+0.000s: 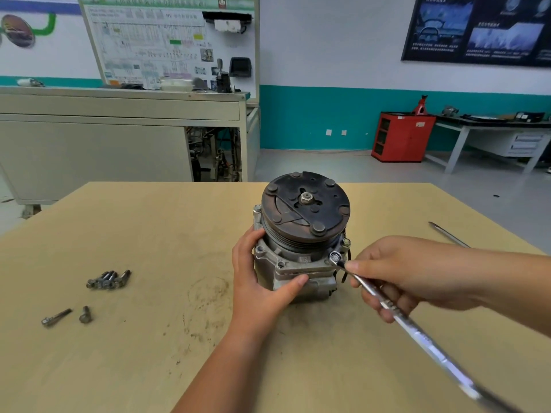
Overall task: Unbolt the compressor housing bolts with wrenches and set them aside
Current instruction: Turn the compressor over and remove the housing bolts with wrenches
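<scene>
Compressor (298, 242) stands pulley-up on the worktop (149, 353), gripped by the left hand (262, 281), fingers (298, 280) spread around its housing. Right hand (396, 275) fingers pinch a wrench (402, 320) whose ring end sits on a bolt (336, 257) at the compressor's right flange. Loose bolts (108, 280) lie well left of the compressor.

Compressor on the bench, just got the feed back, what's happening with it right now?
A person is unbolting it. The left hand grips the side of the compressor, which stands pulley-up on the wooden table. The right hand holds a long wrench with its ring end seated on a bolt at the housing's right edge. Several removed bolts lie to the left: a cluster and two loose ones nearer the person. At least one more bolt looks still fitted.
</scene>
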